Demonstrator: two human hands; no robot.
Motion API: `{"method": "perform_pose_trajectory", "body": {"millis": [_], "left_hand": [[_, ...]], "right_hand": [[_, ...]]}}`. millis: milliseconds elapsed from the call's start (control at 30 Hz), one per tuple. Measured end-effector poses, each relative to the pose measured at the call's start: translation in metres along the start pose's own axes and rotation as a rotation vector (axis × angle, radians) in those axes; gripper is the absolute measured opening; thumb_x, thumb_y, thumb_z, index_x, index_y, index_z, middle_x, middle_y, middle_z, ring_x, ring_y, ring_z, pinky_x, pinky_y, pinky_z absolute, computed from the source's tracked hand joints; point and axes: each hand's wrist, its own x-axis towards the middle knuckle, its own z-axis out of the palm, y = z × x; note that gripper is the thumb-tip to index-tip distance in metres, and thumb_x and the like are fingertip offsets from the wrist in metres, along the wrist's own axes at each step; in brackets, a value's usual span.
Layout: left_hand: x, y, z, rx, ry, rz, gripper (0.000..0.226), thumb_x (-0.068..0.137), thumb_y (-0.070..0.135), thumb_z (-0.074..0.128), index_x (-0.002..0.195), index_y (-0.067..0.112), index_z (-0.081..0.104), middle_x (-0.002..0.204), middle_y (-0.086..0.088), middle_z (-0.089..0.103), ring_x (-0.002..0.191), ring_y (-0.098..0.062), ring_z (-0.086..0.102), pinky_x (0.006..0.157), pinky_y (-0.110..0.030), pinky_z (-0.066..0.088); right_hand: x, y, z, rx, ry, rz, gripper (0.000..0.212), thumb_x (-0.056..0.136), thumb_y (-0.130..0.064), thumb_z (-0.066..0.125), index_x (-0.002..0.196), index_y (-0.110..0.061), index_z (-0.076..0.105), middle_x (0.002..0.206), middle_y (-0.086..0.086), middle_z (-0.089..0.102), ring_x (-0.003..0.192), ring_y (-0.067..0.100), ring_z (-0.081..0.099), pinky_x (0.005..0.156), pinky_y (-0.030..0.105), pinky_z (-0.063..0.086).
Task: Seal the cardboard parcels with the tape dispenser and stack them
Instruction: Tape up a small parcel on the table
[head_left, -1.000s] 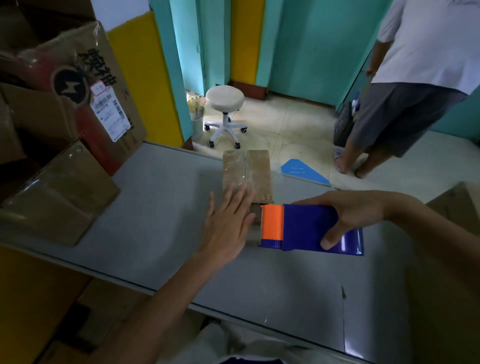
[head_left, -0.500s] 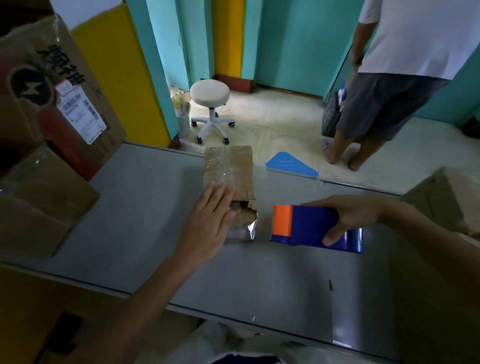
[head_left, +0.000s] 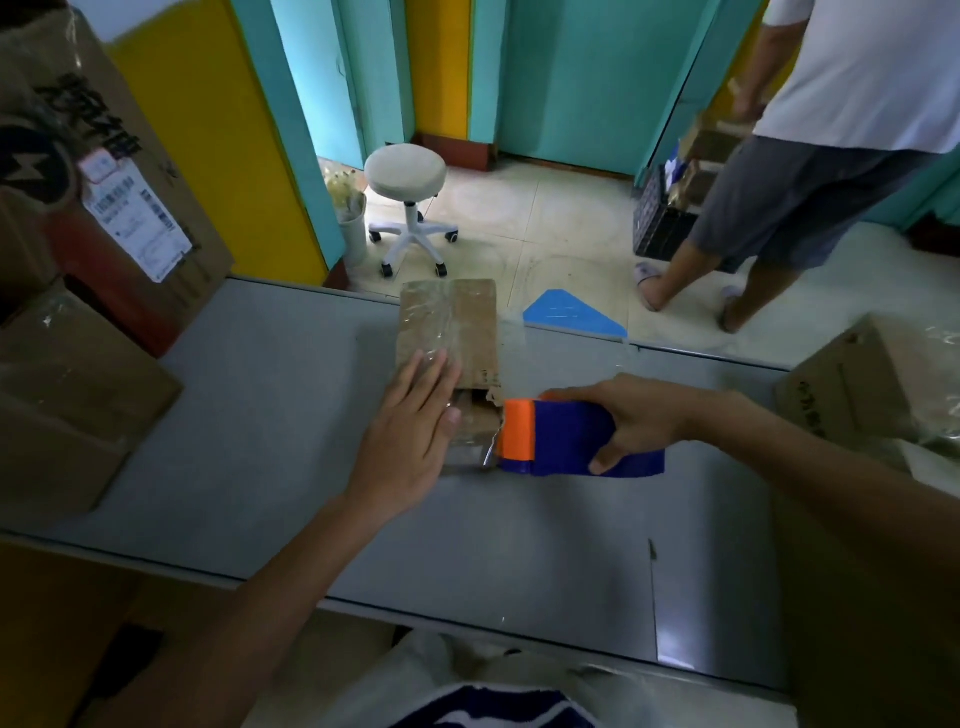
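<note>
Matt brown cardboard parcel under glossy clear tape; smooth plastic tape dispenser; dull grey table

Near-left corner of parcel under left hand. Near-right corner behind tape dispenser nose. Beyond parcel, bystander cropped above chest. Left of parcel, shipping label print unreadable. Right of parcel, box cut by frame edge.

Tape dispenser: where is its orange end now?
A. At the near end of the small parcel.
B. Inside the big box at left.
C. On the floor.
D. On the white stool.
A: the right hand grips the tape dispenser, and its orange end meets the near end of the small parcel, which the left hand presses flat.
</note>
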Motion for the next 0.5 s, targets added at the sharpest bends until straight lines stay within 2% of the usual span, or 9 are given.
{"method": "perform_pose_trajectory", "body": {"millis": [167,267,300,333,433,500], "left_hand": [[-0.001,-0.003,0.000,-0.003,0.008,0.031,0.061,0.091,0.053,0.006,0.143,0.021,0.010,0.150,0.012,0.007,0.141,-0.006,-0.005,0.114,-0.025,0.003],[0.004,0.002,0.000,-0.008,-0.002,0.088,0.064,0.091,0.047,0.009,0.145,0.014,0.018,0.152,0.007,0.013,0.141,-0.009,0.000,0.118,-0.035,0.010],[0.004,0.004,0.001,0.004,-0.019,0.101,0.066,0.091,0.047,0.009,0.145,0.013,0.020,0.153,0.005,0.014,0.141,-0.009,0.000,0.118,-0.038,0.011],[0.004,0.005,0.001,0.020,-0.037,0.094,0.068,0.090,0.050,0.007,0.146,0.013,0.019,0.154,0.004,0.014,0.141,-0.009,-0.002,0.118,-0.039,0.011],[0.007,0.001,-0.006,0.073,-0.103,0.064,0.080,0.082,0.062,0.003,0.148,0.018,0.007,0.156,0.006,0.003,0.142,-0.009,-0.009,0.118,-0.037,0.000],[0.006,0.000,-0.008,0.135,-0.148,0.044,0.084,0.076,0.069,0.000,0.147,0.025,-0.004,0.155,0.010,-0.006,0.142,-0.008,-0.014,0.114,-0.037,-0.007]], "right_hand": [[-0.003,-0.014,-0.013,-0.161,-0.033,0.058,0.083,0.081,-0.025,0.071,0.146,-0.030,0.021,0.135,0.001,0.050,0.118,0.022,0.051,0.094,0.039,0.042],[0.011,-0.026,-0.003,-0.657,0.126,0.103,0.072,0.081,-0.031,0.068,0.143,-0.024,0.030,0.116,0.006,0.058,0.090,0.023,0.056,0.068,0.031,0.045],[0.017,-0.025,0.004,-0.745,0.152,0.105,0.070,0.080,-0.033,0.067,0.141,-0.023,0.033,0.113,0.007,0.059,0.086,0.024,0.057,0.062,0.030,0.044],[0.022,-0.023,0.008,-0.740,0.145,0.127,0.071,0.080,-0.036,0.066,0.141,-0.024,0.032,0.115,0.008,0.059,0.089,0.025,0.058,0.062,0.030,0.043],[0.027,-0.007,0.009,-0.521,0.182,0.208,0.080,0.080,-0.043,0.066,0.146,-0.030,0.022,0.125,0.008,0.055,0.106,0.028,0.056,0.070,0.032,0.042],[0.029,0.008,0.013,-0.458,0.281,0.262,0.085,0.080,-0.048,0.064,0.148,-0.032,0.015,0.128,0.009,0.054,0.111,0.030,0.054,0.079,0.035,0.047]]}}
